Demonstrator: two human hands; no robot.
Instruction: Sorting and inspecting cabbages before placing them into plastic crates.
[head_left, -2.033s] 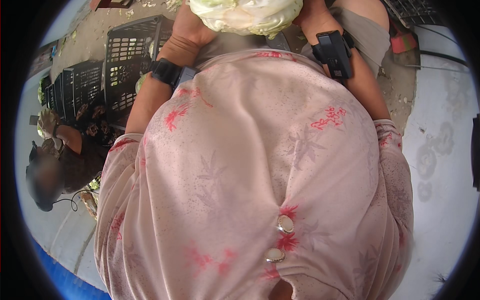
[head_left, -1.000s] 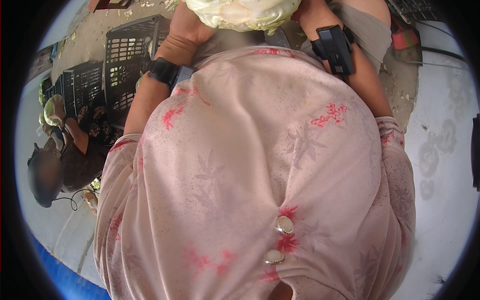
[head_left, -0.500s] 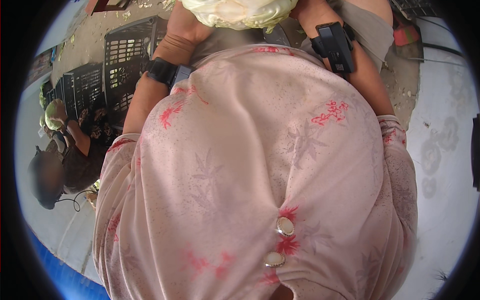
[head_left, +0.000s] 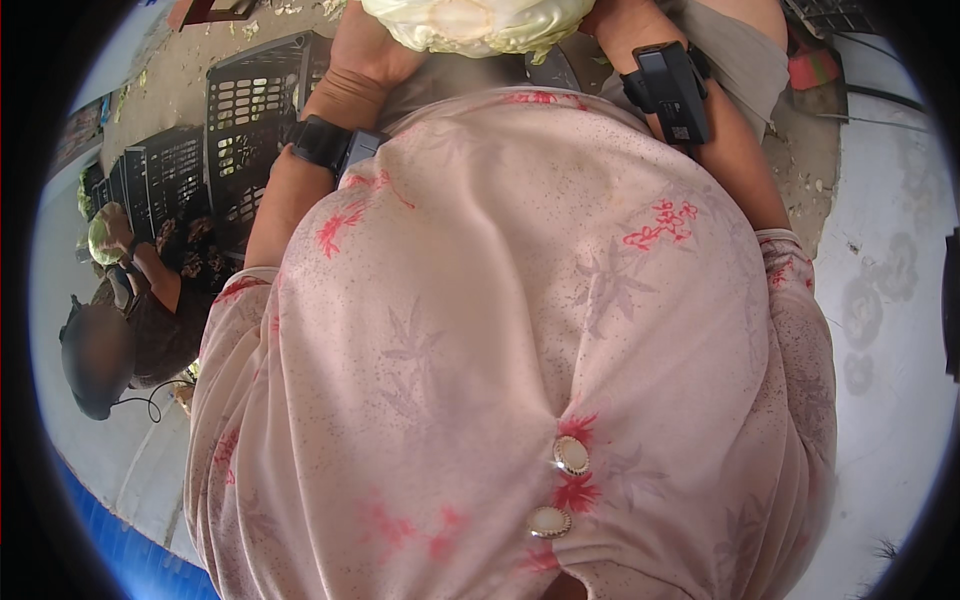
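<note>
A pale green cabbage (head_left: 480, 22) is at the top edge of the view, its cut, whitish stem end turned toward me. My left hand (head_left: 378, 45) presses on its left side and my right hand (head_left: 622, 28) on its right, so it is held between the two. The fingers of both hands run out of the frame or behind the leaves. Both wrists carry strapped devices, a grey and black one (head_left: 338, 145) on the left and a black one (head_left: 670, 92) on the right.
Black slotted crates (head_left: 255, 120) stand to my left on a floor littered with leaf scraps. Beyond them a co-worker (head_left: 150, 310) holds another cabbage (head_left: 104, 236). On the right are a pale wall (head_left: 880, 250), a red item (head_left: 815, 70) and a dark cable (head_left: 885, 95).
My cabbage and both hands stay almost in place, with only a slight shift. The co-worker's hand has moved over the top of the other cabbage.
</note>
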